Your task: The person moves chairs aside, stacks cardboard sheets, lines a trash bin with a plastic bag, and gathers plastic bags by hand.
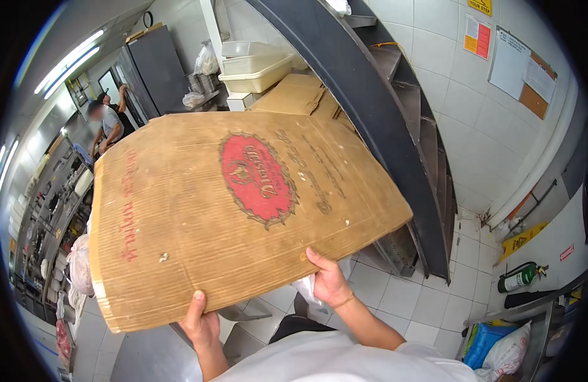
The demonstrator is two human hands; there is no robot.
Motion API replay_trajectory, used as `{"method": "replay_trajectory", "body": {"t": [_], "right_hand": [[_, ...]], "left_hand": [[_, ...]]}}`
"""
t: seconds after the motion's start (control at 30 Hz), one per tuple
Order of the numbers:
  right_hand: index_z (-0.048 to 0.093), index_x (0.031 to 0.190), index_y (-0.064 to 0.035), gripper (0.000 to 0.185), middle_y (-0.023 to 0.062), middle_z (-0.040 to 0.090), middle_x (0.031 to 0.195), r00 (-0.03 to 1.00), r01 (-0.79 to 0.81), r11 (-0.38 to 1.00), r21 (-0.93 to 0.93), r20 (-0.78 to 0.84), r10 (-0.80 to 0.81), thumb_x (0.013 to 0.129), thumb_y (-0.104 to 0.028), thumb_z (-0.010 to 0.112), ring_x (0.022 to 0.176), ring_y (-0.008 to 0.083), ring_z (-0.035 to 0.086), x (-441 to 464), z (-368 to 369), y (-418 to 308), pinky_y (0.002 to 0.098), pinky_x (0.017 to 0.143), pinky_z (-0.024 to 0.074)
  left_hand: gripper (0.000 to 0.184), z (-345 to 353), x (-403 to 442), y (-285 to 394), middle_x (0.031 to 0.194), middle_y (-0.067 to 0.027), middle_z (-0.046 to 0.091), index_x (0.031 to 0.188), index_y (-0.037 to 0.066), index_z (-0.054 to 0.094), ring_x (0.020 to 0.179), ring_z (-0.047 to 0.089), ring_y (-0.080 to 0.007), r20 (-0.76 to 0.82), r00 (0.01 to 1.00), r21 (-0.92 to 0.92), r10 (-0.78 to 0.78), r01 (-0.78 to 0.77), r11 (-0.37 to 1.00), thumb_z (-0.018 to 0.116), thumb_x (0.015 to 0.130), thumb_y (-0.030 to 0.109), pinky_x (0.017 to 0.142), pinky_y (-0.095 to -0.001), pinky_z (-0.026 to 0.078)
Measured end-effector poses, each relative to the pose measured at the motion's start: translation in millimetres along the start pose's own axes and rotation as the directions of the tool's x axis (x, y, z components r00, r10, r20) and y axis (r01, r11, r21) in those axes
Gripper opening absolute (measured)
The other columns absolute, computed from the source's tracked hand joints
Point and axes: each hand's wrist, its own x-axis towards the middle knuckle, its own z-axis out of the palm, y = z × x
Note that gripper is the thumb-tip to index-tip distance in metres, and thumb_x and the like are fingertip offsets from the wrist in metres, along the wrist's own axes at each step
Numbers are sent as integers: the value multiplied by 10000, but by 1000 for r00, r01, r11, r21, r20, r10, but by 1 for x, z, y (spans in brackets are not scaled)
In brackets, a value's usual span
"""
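Observation:
A large flattened cardboard sheet [179, 210] spreads out in front of me, brown, with a red oval logo and faded red and dark print. My left hand [201, 321] grips its near edge toward the left, thumb on top and fingers hidden underneath. Further right along the same edge, my right hand [329, 280] holds on with its thumb on the upper face. Some thin clear plastic [307, 288] shows below the sheet beside my right hand. The cardboard is tilted, its far side by other folded cardboard [291, 94].
A dark metal spiral staircase [402, 121] rises just right of the sheet. Cream plastic tubs [259, 71] stack behind it. Shelving with kitchenware [49, 235] lines the left, where two people [109, 124] stand farther off. A green fire extinguisher [518, 278] and bags [491, 347] are at right.

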Motion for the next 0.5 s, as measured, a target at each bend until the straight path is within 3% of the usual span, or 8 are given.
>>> {"method": "replay_trajectory", "body": {"t": [0.2,0.3,0.5], "right_hand": [[483,1132,37,320,129,560,1092,997,44,986,-158,75,-32,846,-91,552,995,202,554,75,40,2,323,877,447],[452,1169,46,357,139,547,1127,996,53,968,-244,89,-32,845,-75,541,1012,234,552,130,36,-6,354,916,429],[558,1041,41,270,112,605,1008,984,176,894,-413,88,-153,795,-54,618,915,197,587,218,54,-22,304,827,470]], "left_hand": [[486,-20,67,-7,1203,-186,469,1258,-40,346,1096,493,-267,-15,1000,-46,19,-20,999,501,799,-8,932,-405,426],[483,-24,100,-28,1197,-173,478,1257,-34,354,1090,496,-253,-44,998,-99,42,-46,994,512,802,1,927,-397,431],[466,-32,173,-84,1211,-129,479,1251,-18,379,1086,496,-219,-73,997,-272,-25,4,962,533,812,9,924,-367,430]]}}
